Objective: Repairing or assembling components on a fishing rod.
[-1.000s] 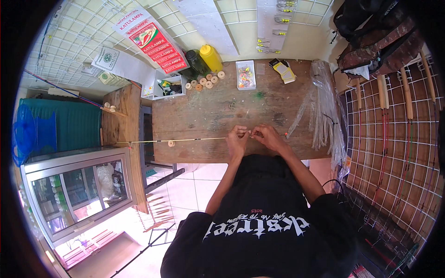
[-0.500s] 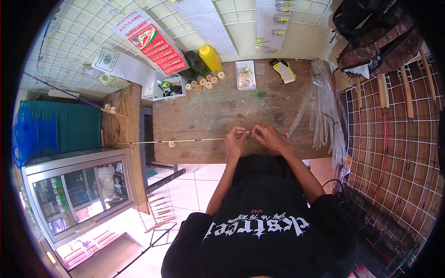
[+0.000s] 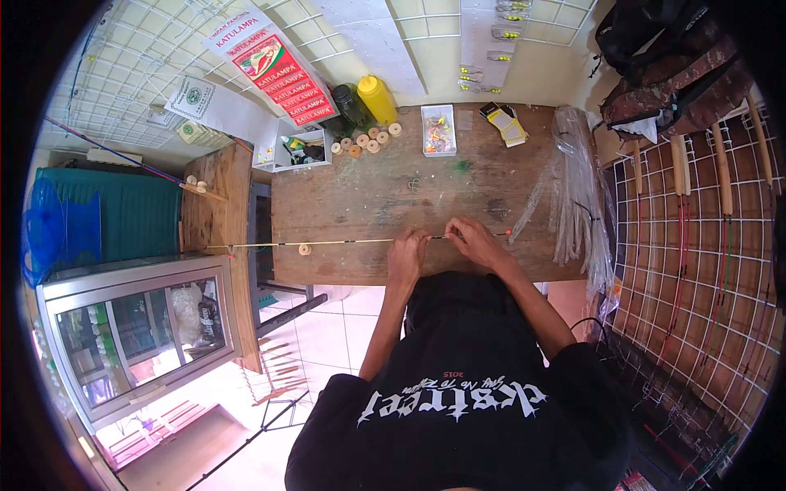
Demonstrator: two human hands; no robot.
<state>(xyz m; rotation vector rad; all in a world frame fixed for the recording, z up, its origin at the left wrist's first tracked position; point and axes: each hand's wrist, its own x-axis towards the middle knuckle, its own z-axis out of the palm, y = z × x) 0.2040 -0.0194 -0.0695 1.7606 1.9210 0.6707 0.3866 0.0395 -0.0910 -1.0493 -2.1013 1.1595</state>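
Observation:
A thin yellow rod (image 3: pixel 327 243) with dark bands lies crosswise over the near part of the wooden table. Its right end carries a small red-orange tip (image 3: pixel 508 232). My left hand (image 3: pixel 407 254) is closed on the rod just left of my body's middle, fingertips pinched. A short way to the right, my right hand (image 3: pixel 475 243) pinches at the rod too, its fingers bent downward. Any thread or small piece between the fingertips is too fine to make out. A pale wooden disc (image 3: pixel 304 250) sits beside the rod, farther left.
At the table's (image 3: pixel 352 204) back stand a yellow squeeze bottle (image 3: pixel 377 98), several wooden discs (image 3: pixel 372 146), a white tray (image 3: pixel 440 153) of small colourful pieces and yellow-black packets (image 3: pixel 503 125). Clear plastic sleeves (image 3: pixel 573 188) cover the right edge. A small cord coil (image 3: pixel 415 187) lies mid-table.
My left hand has come down from slightly raised fingers onto the rod and turned a little. The right hand stays at nearly the same spot.

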